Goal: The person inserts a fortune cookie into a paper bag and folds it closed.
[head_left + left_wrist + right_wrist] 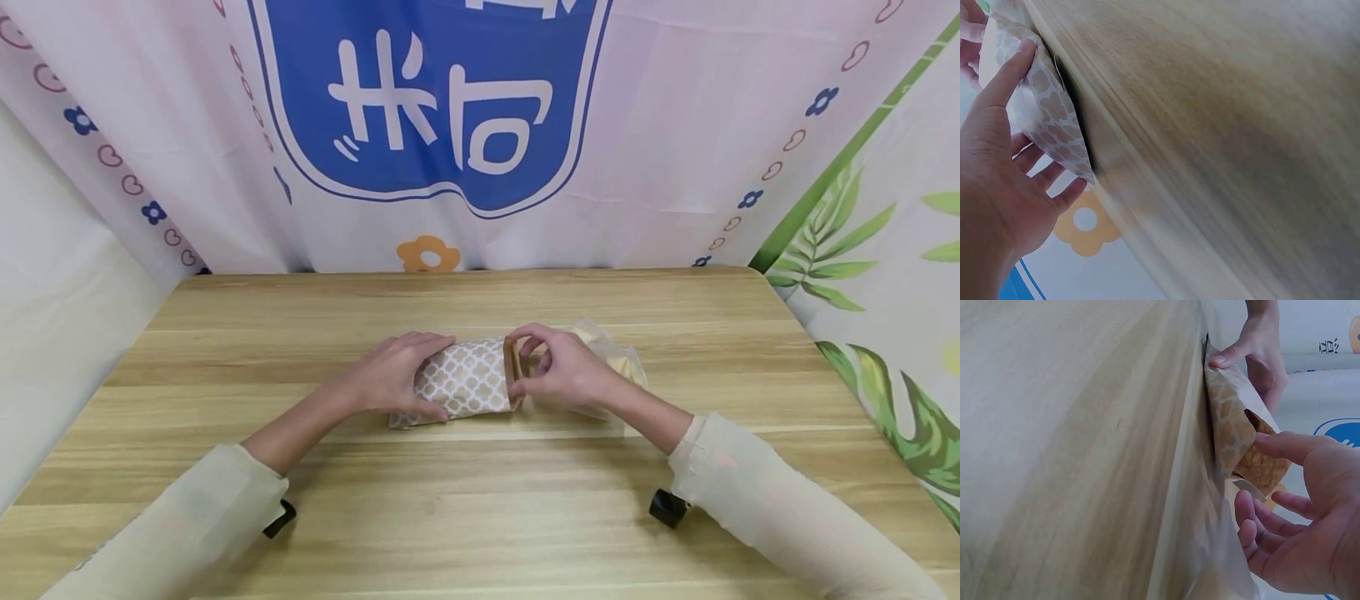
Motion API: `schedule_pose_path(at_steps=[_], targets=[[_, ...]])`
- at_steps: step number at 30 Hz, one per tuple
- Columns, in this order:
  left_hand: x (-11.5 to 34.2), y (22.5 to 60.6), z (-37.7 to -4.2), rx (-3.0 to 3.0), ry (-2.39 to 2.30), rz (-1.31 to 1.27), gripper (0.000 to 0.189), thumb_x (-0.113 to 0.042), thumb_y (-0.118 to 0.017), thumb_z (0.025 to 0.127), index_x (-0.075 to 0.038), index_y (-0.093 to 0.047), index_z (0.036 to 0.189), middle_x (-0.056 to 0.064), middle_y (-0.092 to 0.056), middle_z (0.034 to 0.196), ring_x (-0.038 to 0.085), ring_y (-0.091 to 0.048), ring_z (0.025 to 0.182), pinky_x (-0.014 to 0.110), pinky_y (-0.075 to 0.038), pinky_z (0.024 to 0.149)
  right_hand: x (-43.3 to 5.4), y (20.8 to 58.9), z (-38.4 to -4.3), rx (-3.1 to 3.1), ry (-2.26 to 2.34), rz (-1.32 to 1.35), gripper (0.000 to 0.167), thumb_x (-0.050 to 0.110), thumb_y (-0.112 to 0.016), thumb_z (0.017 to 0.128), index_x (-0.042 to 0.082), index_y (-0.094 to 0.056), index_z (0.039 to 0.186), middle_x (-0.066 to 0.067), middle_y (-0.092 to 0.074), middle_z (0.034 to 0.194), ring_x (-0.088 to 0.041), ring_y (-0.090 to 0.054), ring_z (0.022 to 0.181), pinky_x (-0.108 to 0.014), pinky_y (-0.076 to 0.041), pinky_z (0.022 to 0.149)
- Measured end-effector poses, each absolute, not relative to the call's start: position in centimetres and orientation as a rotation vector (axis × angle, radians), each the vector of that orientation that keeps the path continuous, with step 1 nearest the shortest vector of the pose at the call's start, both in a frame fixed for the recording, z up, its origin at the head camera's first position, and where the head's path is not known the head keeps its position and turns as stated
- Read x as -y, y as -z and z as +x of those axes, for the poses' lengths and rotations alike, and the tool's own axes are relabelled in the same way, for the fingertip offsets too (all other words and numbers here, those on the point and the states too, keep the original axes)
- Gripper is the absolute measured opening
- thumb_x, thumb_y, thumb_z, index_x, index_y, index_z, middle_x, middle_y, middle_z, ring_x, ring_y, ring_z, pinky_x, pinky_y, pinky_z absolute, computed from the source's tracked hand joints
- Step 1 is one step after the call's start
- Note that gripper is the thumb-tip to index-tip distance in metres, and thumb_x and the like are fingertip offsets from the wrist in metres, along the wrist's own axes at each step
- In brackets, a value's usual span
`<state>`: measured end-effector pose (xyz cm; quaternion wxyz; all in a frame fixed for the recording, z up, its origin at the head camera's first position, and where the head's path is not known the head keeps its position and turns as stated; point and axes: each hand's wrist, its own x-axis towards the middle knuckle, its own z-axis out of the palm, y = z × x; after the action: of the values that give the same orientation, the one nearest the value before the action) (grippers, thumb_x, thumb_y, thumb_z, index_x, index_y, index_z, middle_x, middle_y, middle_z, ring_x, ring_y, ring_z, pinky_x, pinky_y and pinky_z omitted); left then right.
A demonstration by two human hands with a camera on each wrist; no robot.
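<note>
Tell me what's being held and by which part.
A patterned paper bag: the left hand grips it by its sides, toward the end opposite the open mouth; the right hand touches the mouth's rim.

Wood-grain bench (450, 517), pale hanging cloth (675, 150) behind it, blue shield (442, 125) with white lettering, orange flower (428, 256) below, green-leaf-patterned sheet (832, 271) at right

Left hand (401, 373) and right hand (564, 365) face each other.
Left forearm (309, 427) slants toward two o'clock, left thumb (431, 408) parted from the fingers (429, 342); right forearm (651, 414) slants toward ten, right thumb (531, 387) toward nine, index finger (534, 330) arched.
</note>
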<state>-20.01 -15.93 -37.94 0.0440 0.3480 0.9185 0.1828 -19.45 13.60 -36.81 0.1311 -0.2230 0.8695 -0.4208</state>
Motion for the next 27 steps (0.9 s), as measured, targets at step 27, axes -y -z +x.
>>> schedule_pose_path(at_steps=[27], targets=[[16.0,38.2,-19.9,-2.815,-0.588,1.066,0.115,-0.055,-0.094,0.067,0.006,-0.045,0.152,0.025,-0.054,0.148,0.041,-0.052,0.136,0.057,-0.041,0.116,-16.4,34.9,-19.9,-2.694,1.190,-0.691,0.056,0.006,-0.085,0.084,-0.002,-0.061,0.134,-0.021,-0.070,0.111,-0.016,-0.067,0.076,-0.031,-0.056,0.069]])
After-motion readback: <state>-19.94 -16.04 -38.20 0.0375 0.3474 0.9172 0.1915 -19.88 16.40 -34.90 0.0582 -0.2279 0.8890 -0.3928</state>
